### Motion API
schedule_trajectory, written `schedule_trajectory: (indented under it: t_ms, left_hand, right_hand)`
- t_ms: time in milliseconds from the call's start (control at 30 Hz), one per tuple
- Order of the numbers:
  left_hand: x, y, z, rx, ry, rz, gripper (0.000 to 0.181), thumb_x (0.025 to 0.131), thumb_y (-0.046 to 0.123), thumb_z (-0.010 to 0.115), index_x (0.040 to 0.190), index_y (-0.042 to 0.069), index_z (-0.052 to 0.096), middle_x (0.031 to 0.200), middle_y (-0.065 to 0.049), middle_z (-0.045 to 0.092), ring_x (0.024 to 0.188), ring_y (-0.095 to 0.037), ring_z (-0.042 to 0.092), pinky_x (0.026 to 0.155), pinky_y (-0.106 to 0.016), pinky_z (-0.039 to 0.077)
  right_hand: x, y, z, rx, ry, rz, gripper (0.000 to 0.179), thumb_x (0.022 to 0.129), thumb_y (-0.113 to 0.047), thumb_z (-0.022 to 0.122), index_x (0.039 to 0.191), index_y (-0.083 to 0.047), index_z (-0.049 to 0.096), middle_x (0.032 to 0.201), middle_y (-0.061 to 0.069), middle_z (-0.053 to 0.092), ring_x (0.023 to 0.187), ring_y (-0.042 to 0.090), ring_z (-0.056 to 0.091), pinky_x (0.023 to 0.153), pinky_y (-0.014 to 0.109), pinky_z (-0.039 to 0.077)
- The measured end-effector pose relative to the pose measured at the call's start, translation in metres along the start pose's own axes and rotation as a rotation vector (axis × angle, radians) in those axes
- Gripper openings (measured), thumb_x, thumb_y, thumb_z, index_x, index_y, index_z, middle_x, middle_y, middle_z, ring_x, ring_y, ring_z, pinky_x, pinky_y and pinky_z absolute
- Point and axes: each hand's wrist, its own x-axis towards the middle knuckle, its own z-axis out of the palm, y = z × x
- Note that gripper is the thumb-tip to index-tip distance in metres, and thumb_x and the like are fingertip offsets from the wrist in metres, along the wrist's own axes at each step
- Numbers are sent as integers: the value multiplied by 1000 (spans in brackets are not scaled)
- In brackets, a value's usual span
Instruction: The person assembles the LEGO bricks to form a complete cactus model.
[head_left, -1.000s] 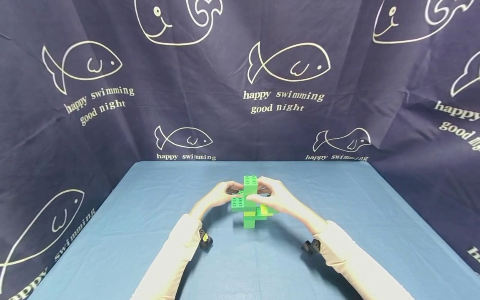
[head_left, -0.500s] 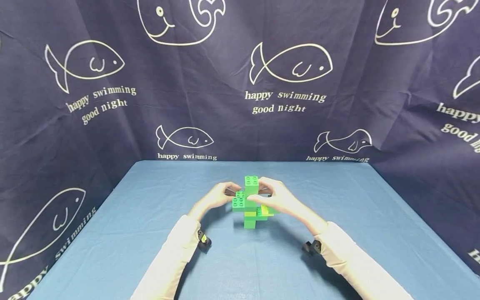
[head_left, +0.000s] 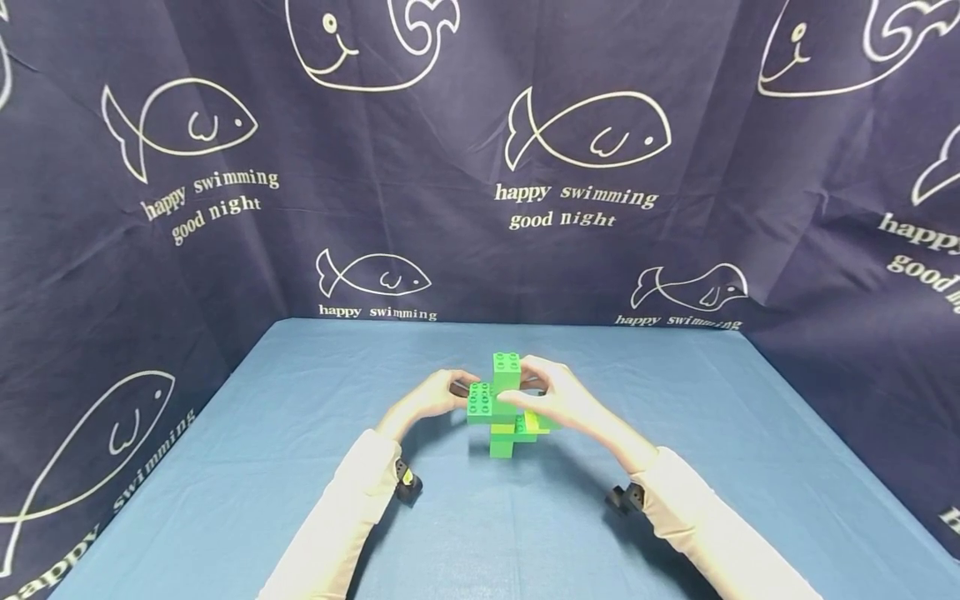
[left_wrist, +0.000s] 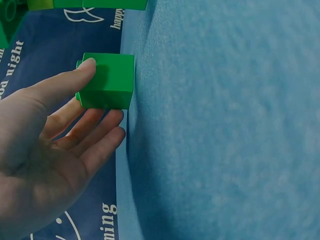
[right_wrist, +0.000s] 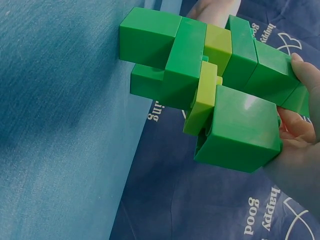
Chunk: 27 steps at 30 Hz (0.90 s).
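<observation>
A model of green and yellow-green toy building bricks (head_left: 505, 404) stands upright in the head view, with a studded green brick jutting out on its left. My right hand (head_left: 551, 392) grips its tall upper part, thumb across the front and fingers behind. The right wrist view shows the model's side, where a large green block (right_wrist: 245, 127) hangs off a yellow-green brick (right_wrist: 202, 97). My left hand (head_left: 438, 393) is at the model's left side. In the left wrist view it pinches a green brick (left_wrist: 107, 80), thumb on one face; from the head this brick is hidden.
Blue cloth covers the table (head_left: 480, 533). A dark blue curtain (head_left: 450, 217) with white fish drawings hangs behind and at both sides. Small black wrist cameras (head_left: 408, 482) are strapped at the cuffs of pale sleeves (head_left: 337, 517).
My left hand has drawn back slightly to the left, so more studs of the jutting green brick show. The right hand keeps its grip. The head view has shifted a little.
</observation>
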Motion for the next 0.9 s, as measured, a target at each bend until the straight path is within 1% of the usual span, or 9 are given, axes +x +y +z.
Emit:
schedule_trajectory:
  t_ms: [167,300,367,533,733,800,900]
  left_hand:
    - [-1,1,1,-14,17,-6,40,79,3,70,117,-5,59,113,-22,64,99,-32,66,84,-29,54]
    - [-1,1,1,-18,31,-21,38,79,4,71,115,-3,61,110,-20,65,97,-30,67,82,-29,55]
    - [-1,-1,1,-20,35,-18,38,79,5,72,114,-3,62,110,-20,66,96,-30,67,82,-28,55]
    - [-3,-4,0,-23,39,9,36,79,5,72,112,-4,61,108,-21,66,96,-30,67,83,-28,54]
    - [-7,-1,-3,-19,38,38,36,79,5,71,112,-4,61,107,-20,66,97,-30,66,86,-30,53]
    - [-7,-2,-4,-6,46,51,37,79,6,70,113,-4,60,107,-19,66,96,-29,65,86,-31,53]
    - [-8,-4,-6,-17,68,61,38,79,5,69,115,-4,60,108,-19,66,98,-29,64,87,-32,52]
  right_hand:
    - [0,1,0,1,-3,-2,20,83,-17,72,97,-7,63,93,9,66,93,24,65,90,34,52]
    - [0,-1,0,-11,-5,9,20,82,-18,72,97,-9,63,93,6,66,93,22,66,89,33,53]
    - [0,-1,0,-12,-6,8,20,82,-18,72,97,-9,63,92,6,66,92,21,66,89,33,53]
    - [-1,0,0,-14,-1,-5,20,82,-20,73,97,-10,63,92,4,66,91,19,66,89,33,53]
    - [0,0,-1,-17,-2,-8,20,82,-19,73,96,-10,63,92,4,66,91,19,64,89,33,52]
    - [0,0,-1,-15,-4,1,20,82,-19,73,97,-9,63,92,5,66,92,19,64,89,33,52]
    - [0,-1,-1,-15,-6,11,21,82,-17,73,98,-8,63,93,7,66,92,21,65,90,35,52]
